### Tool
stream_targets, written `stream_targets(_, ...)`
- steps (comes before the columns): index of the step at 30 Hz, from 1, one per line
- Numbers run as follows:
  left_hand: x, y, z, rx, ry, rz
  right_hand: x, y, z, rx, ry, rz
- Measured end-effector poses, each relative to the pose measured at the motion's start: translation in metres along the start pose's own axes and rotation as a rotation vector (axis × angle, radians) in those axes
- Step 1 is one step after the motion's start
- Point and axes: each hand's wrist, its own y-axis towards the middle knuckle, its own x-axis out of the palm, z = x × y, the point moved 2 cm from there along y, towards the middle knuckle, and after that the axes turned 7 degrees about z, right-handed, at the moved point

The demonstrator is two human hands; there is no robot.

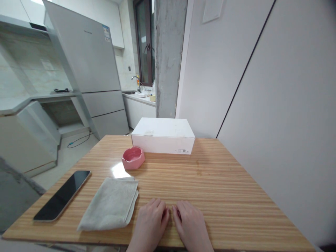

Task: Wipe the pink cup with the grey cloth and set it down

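My left hand point(151, 221) rests on the wooden table point(225, 189) near its front edge, fingers curled under and closed. Beside it, a small gap apart, my right hand point(191, 222) lies in the same loosely closed pose. Neither shows anything held. Just left of my left hand is a folded grey cloth point(110, 203). Farther left lies a black-screened smartphone point(63, 196). A pink ashtray point(133, 158) with a notched rim stands beyond the cloth, close to the front left corner of a white box point(162, 136).
A white wall point(278, 115) runs along the table's right side. Behind the table stand a bare concrete pillar point(170, 59) and a silver refrigerator point(89, 59). A sink tap point(137, 81) and kitchen counter are at the back. A cable point(78, 140) lies on the floor at left.
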Motion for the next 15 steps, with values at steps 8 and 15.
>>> stream_targets(8,-0.0017,0.0,0.0019,-0.012,0.003,-0.007,0.0001,-0.0006,0.0012,0.01,0.053,-0.04)
stream_targets(15,-0.0007,0.0003,0.0011,-0.021,-0.012,-0.01,-0.0005,-0.0005,0.0014,0.014,0.073,-0.058)
